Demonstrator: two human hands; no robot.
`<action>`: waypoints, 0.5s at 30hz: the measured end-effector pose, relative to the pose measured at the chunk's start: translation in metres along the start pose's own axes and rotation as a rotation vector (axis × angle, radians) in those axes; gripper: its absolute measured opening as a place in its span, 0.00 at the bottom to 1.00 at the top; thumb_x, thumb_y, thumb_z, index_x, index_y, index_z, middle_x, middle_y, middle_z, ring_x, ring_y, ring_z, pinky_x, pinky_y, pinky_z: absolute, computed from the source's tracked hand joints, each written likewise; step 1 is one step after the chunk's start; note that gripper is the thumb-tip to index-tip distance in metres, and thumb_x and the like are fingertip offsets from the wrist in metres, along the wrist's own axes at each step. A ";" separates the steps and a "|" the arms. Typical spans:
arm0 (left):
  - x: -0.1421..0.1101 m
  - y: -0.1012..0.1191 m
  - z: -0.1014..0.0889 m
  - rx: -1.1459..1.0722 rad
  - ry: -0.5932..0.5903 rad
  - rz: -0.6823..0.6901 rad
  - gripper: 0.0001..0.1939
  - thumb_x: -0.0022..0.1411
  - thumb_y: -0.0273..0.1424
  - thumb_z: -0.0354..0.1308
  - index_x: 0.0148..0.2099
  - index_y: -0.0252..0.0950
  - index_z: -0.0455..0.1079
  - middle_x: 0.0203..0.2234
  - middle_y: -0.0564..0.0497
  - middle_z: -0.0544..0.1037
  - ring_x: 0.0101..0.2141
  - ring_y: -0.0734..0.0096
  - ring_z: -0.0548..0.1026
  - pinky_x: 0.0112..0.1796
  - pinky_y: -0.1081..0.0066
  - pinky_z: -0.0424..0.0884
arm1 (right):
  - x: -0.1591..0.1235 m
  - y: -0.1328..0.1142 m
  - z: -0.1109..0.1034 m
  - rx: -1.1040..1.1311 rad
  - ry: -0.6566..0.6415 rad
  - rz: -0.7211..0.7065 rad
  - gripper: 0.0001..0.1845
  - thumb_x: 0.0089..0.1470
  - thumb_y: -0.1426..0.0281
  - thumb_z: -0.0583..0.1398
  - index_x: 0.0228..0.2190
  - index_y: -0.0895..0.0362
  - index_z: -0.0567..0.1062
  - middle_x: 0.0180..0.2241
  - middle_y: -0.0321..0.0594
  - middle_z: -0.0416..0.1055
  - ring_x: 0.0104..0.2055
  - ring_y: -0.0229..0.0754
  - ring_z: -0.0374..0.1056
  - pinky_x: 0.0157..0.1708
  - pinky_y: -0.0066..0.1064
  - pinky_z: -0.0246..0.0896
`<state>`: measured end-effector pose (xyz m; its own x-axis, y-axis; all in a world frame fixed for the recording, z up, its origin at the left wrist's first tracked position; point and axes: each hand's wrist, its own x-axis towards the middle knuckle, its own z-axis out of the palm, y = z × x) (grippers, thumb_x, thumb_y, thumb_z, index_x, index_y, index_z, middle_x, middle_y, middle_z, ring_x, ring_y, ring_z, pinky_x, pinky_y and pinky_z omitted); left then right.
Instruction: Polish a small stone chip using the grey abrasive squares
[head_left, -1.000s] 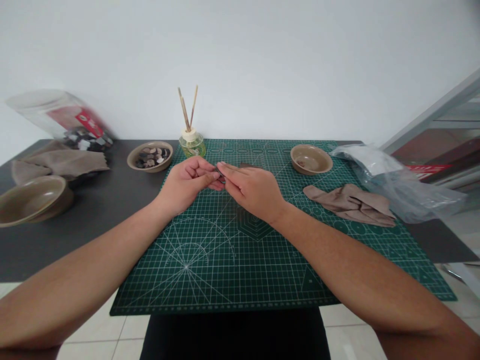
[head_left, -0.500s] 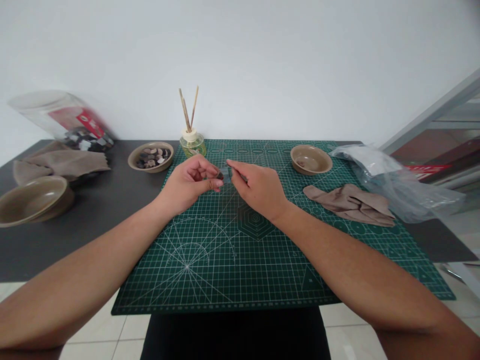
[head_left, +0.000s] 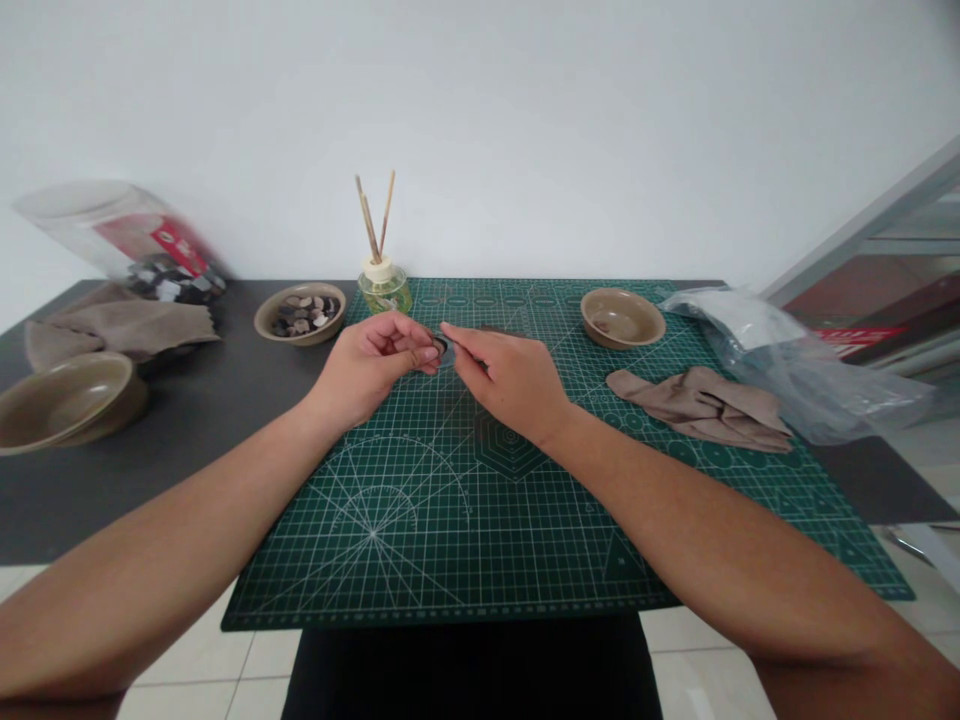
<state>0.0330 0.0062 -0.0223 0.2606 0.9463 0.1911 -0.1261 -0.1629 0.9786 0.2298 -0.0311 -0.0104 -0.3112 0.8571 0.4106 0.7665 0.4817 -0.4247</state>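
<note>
A small dark round piece (head_left: 440, 346) is pinched between the thumb and fingers of my left hand (head_left: 367, 362), above the green cutting mat (head_left: 450, 570). Close beside it, my right hand (head_left: 514, 378) has its fingers closed, index finger pointing at the piece. A bit of thin clear film (head_left: 449, 354) shows between the two hands and seems to be in the right fingertips. Left of the hands stands a tan bowl (head_left: 262, 330) with several brown and dark pieces like the held one.
A reed diffuser (head_left: 385, 290) stands behind my left hand. At right are another tan bowl (head_left: 634, 335), a brown cloth (head_left: 705, 410) and a clear plastic bag (head_left: 810, 380). Far left lie a tilted bowl (head_left: 112, 400), a cloth (head_left: 150, 330) and a clear jar (head_left: 112, 220) with dark pieces.
My hands were together a second ago, parted slightly with clear film stretched between them, and are now closer again. The dark piece stays in my left hand.
</note>
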 end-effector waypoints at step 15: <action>-0.002 -0.002 0.004 -0.021 0.030 -0.164 0.15 0.44 0.30 0.78 0.33 0.34 0.77 0.28 0.52 0.83 0.30 0.70 0.82 0.40 0.67 0.82 | 0.000 -0.001 0.001 -0.005 -0.056 -0.045 0.22 0.71 0.70 0.56 0.62 0.53 0.76 0.60 0.38 0.78 0.58 0.46 0.78 0.54 0.38 0.74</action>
<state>0.0364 0.0040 -0.0242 0.2505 0.9678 0.0259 -0.1040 0.0003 0.9946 0.2280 -0.0317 -0.0108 -0.3760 0.8435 0.3836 0.7540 0.5191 -0.4025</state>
